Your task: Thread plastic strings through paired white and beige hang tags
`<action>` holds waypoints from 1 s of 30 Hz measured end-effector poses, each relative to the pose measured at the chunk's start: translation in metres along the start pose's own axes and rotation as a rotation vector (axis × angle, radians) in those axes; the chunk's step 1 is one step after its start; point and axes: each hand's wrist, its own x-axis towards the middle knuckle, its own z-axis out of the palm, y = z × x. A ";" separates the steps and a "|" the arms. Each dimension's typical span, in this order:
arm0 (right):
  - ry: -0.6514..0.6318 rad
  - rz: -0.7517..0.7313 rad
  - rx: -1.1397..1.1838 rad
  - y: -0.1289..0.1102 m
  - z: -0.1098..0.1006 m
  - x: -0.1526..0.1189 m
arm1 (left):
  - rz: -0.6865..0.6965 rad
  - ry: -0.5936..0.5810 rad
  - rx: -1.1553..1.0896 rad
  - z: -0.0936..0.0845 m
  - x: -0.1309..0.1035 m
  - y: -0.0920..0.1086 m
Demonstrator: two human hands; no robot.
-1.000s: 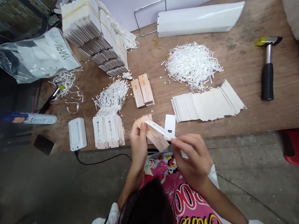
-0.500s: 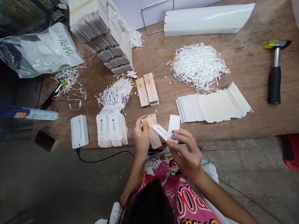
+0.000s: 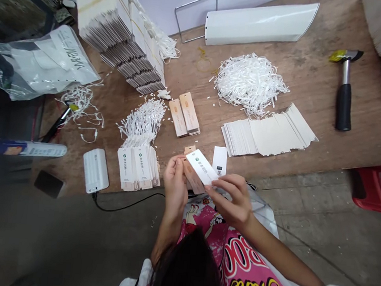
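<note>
My right hand (image 3: 234,196) pinches the lower end of a white printed hang tag (image 3: 202,166), its printed face turned up. Between the fingers and thumb of my left hand (image 3: 176,180) is an orange hang tag (image 3: 192,179), partly covered by the white one. The two tags overlap in front of my body at the table's edge. Just beyond them lies a single white tag (image 3: 220,157) with a small dark print. To the left rest tags with strings attached (image 3: 137,165), fanned out in rows. Two small stacks of orange tags (image 3: 183,115) lie farther back.
White string loops (image 3: 250,83) form a heap behind a spread row of white tags (image 3: 270,135). Tall banded tag stacks (image 3: 120,33) stand back left. A hammer (image 3: 345,92) lies right, a white power bank (image 3: 96,170) left with its cable, and a red stool (image 3: 379,188) beyond the edge.
The white tag in my right hand has tilted flatter, so its print shows more fully over the orange tag. The view has shifted slightly.
</note>
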 end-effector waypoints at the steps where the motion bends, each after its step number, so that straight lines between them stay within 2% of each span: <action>1: -0.028 -0.035 0.006 -0.001 0.007 0.001 | -0.071 -0.007 -0.065 -0.001 -0.003 0.005; 3: -0.110 -0.124 0.015 0.000 0.019 0.006 | -0.149 -0.034 -0.120 -0.005 -0.006 0.013; 5: -0.225 -0.234 0.032 0.006 0.026 0.015 | -0.154 -0.055 -0.127 -0.009 -0.006 0.018; 7: -0.338 -0.310 0.056 0.016 0.024 0.029 | -0.136 -0.049 -0.118 -0.015 -0.004 0.020; 9: -0.392 -0.267 0.015 0.030 0.014 0.046 | -0.125 -0.031 -0.109 -0.023 -0.002 0.020; 12: -0.436 -0.025 -0.212 0.046 -0.003 0.060 | -0.141 -0.017 -0.092 -0.036 -0.003 0.017; 14: -0.539 0.047 -0.297 0.049 -0.010 0.053 | -0.151 -0.002 -0.057 -0.044 -0.007 0.015; 17: -0.692 0.011 -0.284 0.047 -0.010 0.022 | -0.141 -0.044 0.144 -0.052 -0.016 0.012; 20: -0.734 -0.036 -0.261 0.046 -0.010 -0.006 | -0.142 -0.184 0.488 -0.059 -0.026 0.007; 23: -0.724 -0.114 -0.236 0.049 -0.014 -0.015 | -0.190 -0.311 0.682 -0.067 -0.033 -0.002; 25: -0.716 -0.159 -0.213 0.053 -0.017 -0.015 | -0.234 -0.341 0.698 -0.073 -0.035 -0.012; 27: -0.701 -0.192 -0.187 0.056 -0.019 -0.014 | -0.333 -0.318 0.635 -0.076 -0.036 -0.024; 30: -0.683 -0.217 -0.163 0.058 -0.019 -0.017 | -0.564 -0.245 0.377 -0.073 -0.036 -0.042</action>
